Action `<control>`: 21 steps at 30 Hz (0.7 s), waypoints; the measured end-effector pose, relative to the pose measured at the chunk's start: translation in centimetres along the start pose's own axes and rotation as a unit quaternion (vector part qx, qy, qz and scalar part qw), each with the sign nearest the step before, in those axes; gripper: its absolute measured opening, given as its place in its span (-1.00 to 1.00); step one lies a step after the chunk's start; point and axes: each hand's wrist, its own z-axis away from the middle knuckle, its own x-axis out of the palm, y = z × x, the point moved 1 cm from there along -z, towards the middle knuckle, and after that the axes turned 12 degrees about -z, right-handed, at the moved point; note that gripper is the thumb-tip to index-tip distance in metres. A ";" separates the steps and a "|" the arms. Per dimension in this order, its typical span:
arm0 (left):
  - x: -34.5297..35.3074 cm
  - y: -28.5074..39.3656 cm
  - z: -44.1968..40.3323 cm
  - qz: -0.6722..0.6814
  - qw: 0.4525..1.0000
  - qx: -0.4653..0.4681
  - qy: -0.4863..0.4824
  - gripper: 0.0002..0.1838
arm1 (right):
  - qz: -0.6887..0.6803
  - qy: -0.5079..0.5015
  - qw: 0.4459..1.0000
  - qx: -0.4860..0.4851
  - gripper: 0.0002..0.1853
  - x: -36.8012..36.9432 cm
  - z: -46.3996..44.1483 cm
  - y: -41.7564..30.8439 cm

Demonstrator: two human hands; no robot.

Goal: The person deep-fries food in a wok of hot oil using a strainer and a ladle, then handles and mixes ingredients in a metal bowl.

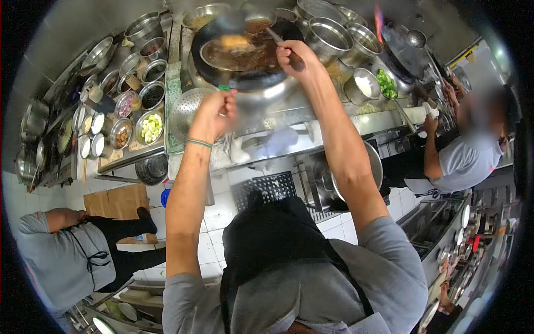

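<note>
A black wok (203,62) holds dark brown bubbling liquid (245,58). My right hand (300,58) is closed around the handle of a ladle (273,34), whose bowl is over the far side of the wok and looks full of brown liquid. My left hand (218,108), blurred, is closed in front of the wok's near rim; a small green piece (223,87) shows at its fingers, but what it grips is unclear. Golden food (235,42), smeared by motion, is above the liquid. A perforated metal strainer (188,108) lies beside my left hand.
Bowls of chopped green vegetables (151,127) and other ingredients stand on the left. Metal pots (329,40) crowd the right, near a flame (379,23) and a second wok of greens (385,83). One person (72,261) is at left, another (467,158) at right.
</note>
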 end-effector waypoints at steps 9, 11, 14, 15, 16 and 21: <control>-0.2 0.4 0.4 0.012 1.000 0.007 0.001 -0.71 | 0.369 0.079 0.917 -0.127 -0.87 2.0 1.5 2.0; -0.2 0.3 0.5 0.020 1.000 0.002 -0.005 -0.73 | 0.460 0.079 0.866 -0.178 -0.86 1.6 2.0 2.6; -0.3 0.2 0.6 0.024 1.000 -0.001 -0.001 -0.76 | 0.582 0.153 0.764 -0.231 -0.83 1.6 3.6 4.1; -0.4 0.0 0.2 0.025 1.000 -0.001 -0.002 -0.78 | 0.615 0.176 0.727 -0.251 -0.83 1.7 3.8 4.4; -0.5 -0.2 -0.1 0.025 1.000 -0.002 -0.003 -0.80 | 0.597 0.191 0.729 -0.275 -0.80 -0.5 2.0 4.8; -0.2 -0.2 0.4 0.026 1.000 0.000 0.003 -0.93 | 0.221 0.105 0.965 -0.091 -0.87 -2.6 0.6 3.4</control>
